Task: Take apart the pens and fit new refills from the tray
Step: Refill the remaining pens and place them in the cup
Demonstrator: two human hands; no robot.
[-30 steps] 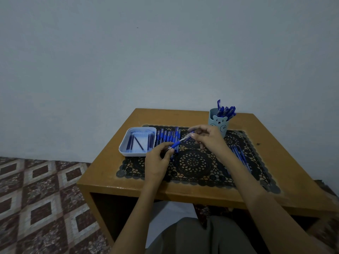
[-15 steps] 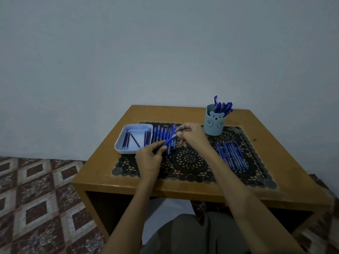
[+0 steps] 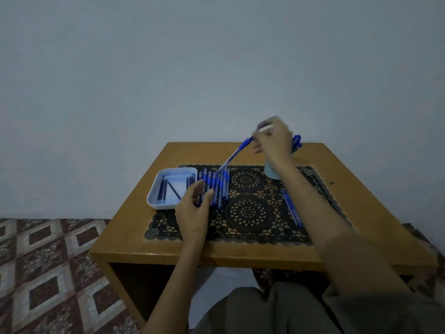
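- The right hand is swinging up and away from the middle of the black lace mat, where half a second ago it was working close against the left hand. It is clenching the top end of a slim blue ballpoint pen, which is slanting down to its left, the low tip just over the row.
- The left hand has let that pen go and is lying released, fingers loosely spread, at the near ends of the row of blue pens. I cannot tell whether the fingertips are touching them.
- To me this is looking like one pen finished and heading for the pale blue bear-faced cup just under the right wrist, with the left hand freeing itself for the next.
- The shallow white plastic tray is sitting just left of the left hand's fingers on the wooden tabletop, with a few dark refills lying in it untouched.
- The right hand is blurring with motion. Something pale is showing at its fingertips, but I cannot say what it is.
- The wrist is hiding most of the cup, and only some blue pen tops are poking out beyond the hand.
- The right forearm is partly covering the loose blue pens beside it.
- Whether the carried pen is holding a new refill is too small to make out.
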